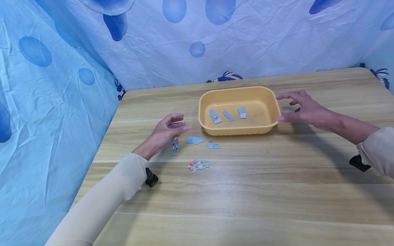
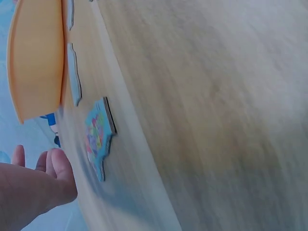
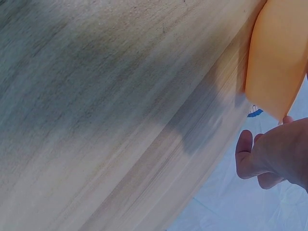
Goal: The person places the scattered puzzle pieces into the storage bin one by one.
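Note:
A shallow yellow plastic basket (image 1: 240,130) holds three light-blue puzzle pieces, one of them a narrow strip (image 1: 228,115). My right hand (image 1: 303,109) is at the basket's right end, thumb and forefinger spread at the rim; whether they touch it I cannot tell. Left of the basket, my left hand (image 1: 166,133) hovers with loosely bent fingers and nothing held. Just below it lies a multicoloured puzzle piece (image 1: 175,146), partly covered by the hand in the head view. Beside that are a plain blue piece (image 1: 195,140), a small blue piece (image 1: 213,145) and another multicoloured piece (image 1: 198,165).
The wood-grain table (image 1: 246,198) reaches back to a blue-and-white patterned cloth (image 1: 172,51) hanging behind it. More of this cloth hangs along the table's left side.

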`<state>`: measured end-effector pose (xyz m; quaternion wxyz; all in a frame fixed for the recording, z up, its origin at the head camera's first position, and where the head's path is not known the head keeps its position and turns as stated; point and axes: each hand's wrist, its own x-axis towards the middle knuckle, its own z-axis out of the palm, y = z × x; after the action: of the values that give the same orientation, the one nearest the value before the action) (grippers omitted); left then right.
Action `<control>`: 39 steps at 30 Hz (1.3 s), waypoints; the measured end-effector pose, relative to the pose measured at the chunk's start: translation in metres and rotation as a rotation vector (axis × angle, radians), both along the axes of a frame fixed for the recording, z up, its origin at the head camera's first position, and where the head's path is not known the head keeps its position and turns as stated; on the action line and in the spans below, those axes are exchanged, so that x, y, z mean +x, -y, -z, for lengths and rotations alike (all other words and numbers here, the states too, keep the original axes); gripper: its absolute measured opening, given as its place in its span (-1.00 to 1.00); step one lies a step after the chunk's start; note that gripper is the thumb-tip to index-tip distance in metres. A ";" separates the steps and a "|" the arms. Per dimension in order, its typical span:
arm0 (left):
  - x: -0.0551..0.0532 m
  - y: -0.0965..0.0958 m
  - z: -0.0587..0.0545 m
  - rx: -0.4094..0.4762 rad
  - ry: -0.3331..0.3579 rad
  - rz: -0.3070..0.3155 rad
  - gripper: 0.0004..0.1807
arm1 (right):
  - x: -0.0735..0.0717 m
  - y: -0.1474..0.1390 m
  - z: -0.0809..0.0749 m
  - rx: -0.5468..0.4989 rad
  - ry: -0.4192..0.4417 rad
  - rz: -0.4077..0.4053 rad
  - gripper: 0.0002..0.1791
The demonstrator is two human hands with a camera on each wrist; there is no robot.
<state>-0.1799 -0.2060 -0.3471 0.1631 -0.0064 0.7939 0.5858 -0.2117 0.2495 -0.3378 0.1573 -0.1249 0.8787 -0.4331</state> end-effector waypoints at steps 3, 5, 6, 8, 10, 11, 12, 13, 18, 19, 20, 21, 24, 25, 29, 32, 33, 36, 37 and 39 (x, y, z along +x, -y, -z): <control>0.001 0.004 0.001 -0.053 -0.015 0.009 -0.20 | 0.000 0.000 0.000 0.004 -0.001 0.001 -0.15; 0.002 0.007 0.002 -0.116 -0.030 0.017 -0.20 | -0.001 0.000 0.000 0.003 -0.003 0.002 -0.15; 0.003 0.008 0.003 -0.151 -0.038 0.024 -0.21 | -0.001 0.000 0.000 0.002 -0.004 0.003 -0.15; 0.004 0.012 0.005 -0.228 -0.055 0.044 -0.21 | -0.001 0.001 0.000 0.001 -0.005 0.003 -0.14; 0.006 0.016 0.007 -0.298 -0.085 0.074 -0.21 | -0.001 0.001 0.000 0.000 -0.005 0.004 -0.14; 0.006 0.018 0.008 -0.335 -0.099 0.086 -0.21 | -0.001 0.001 -0.001 0.000 -0.005 0.004 -0.14; 0.007 0.020 0.009 -0.376 -0.117 0.096 -0.21 | -0.001 0.001 -0.001 -0.001 -0.006 0.005 -0.15; 0.008 0.022 0.010 -0.417 -0.134 0.105 -0.20 | -0.001 0.001 -0.002 -0.001 -0.006 0.005 -0.15; 0.014 0.030 0.014 -0.618 -0.192 0.125 -0.18 | 0.000 0.002 -0.001 -0.005 -0.013 0.004 -0.16; 0.016 0.032 0.015 -0.644 -0.201 0.128 -0.18 | 0.000 0.002 -0.001 -0.005 -0.015 0.004 -0.16; 0.017 0.033 0.015 -0.664 -0.208 0.127 -0.18 | 0.000 0.002 -0.001 -0.005 -0.017 0.004 -0.16; 0.018 0.034 0.016 -0.677 -0.212 0.125 -0.17 | -0.001 0.001 -0.001 -0.004 -0.018 0.005 -0.16; 0.022 0.037 0.017 -0.715 -0.229 0.112 -0.17 | -0.001 0.001 0.000 0.000 -0.014 0.006 -0.15; 0.023 0.038 0.018 -0.723 -0.233 0.109 -0.18 | -0.001 0.001 0.000 0.001 -0.012 0.006 -0.15; 0.027 0.040 0.019 -0.747 -0.239 0.113 -0.15 | -0.001 0.001 -0.001 0.005 -0.008 0.006 -0.15; 0.030 0.041 0.019 -0.758 -0.239 0.122 -0.13 | 0.000 0.001 -0.002 0.007 -0.006 0.008 -0.15; 0.031 0.041 0.019 -0.759 -0.237 0.123 -0.12 | 0.000 0.001 -0.002 0.008 -0.006 0.008 -0.15; 0.034 0.042 0.020 -0.761 -0.237 0.126 -0.10 | 0.000 0.002 -0.002 0.011 -0.009 0.007 -0.15; 0.035 0.042 0.020 -0.756 -0.235 0.127 -0.10 | 0.000 0.002 -0.002 0.011 -0.011 0.006 -0.15; 0.036 0.042 0.022 -0.748 -0.237 0.127 -0.09 | 0.000 0.002 -0.002 0.014 -0.018 0.005 -0.16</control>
<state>-0.1434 -0.2484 -0.3690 0.0925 0.0515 0.9646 0.2416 -0.2115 0.2475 -0.3363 0.1492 -0.1254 0.8833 -0.4263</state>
